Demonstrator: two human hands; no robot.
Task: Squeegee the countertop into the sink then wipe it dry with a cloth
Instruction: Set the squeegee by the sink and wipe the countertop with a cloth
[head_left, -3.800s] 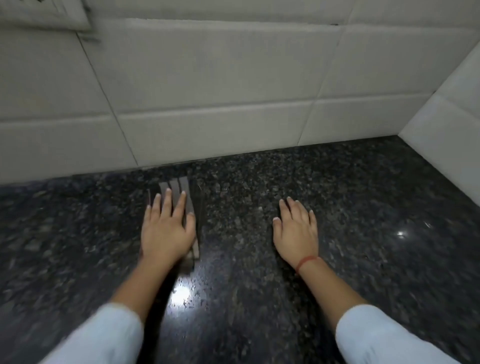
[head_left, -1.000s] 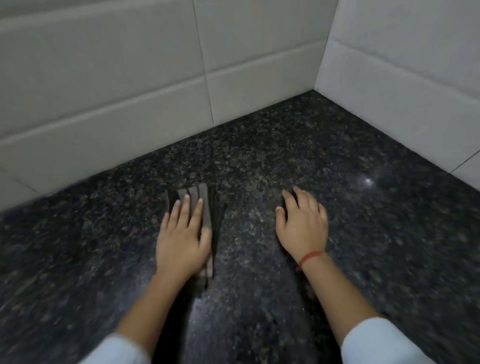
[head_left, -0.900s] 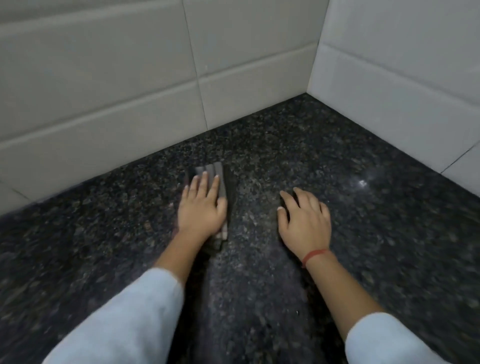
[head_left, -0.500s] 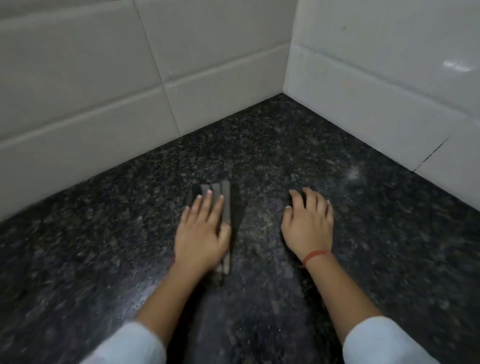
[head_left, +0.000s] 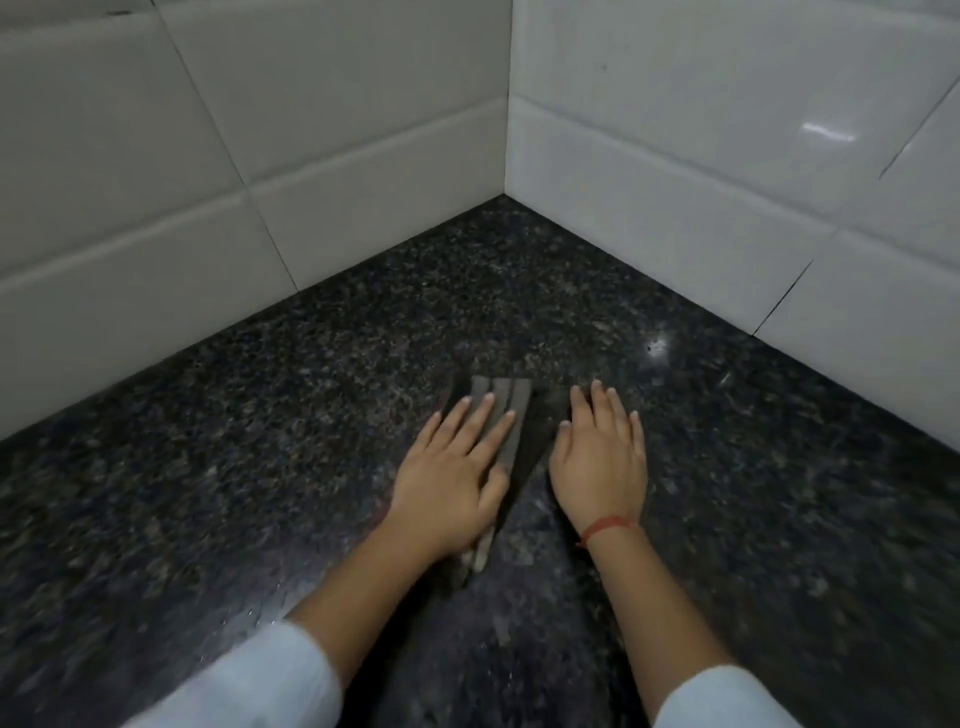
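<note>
White-tiled corner (head_left: 506, 130), dark speckled granite table (head_left: 260, 441) running into it. Striped grey cloth (head_left: 511, 410) lies flat on the table near the middle, folded into a long narrow strip — long axis runs from near the left wrist up and slightly right, far end pointing toward the wall corner. Left hand (head_left: 452, 473) lies palm-down on the cloth, fingers (head_left: 480, 423) straight, slightly spread, pressing it flat, not pinching. Right hand (head_left: 602, 457) flat on the bare table just beside the cloth's right edge, fingers close together; red thread band (head_left: 608, 527) on that wrist. White sleeves (head_left: 260, 680) on both arms. No readable writing anywhere.
</note>
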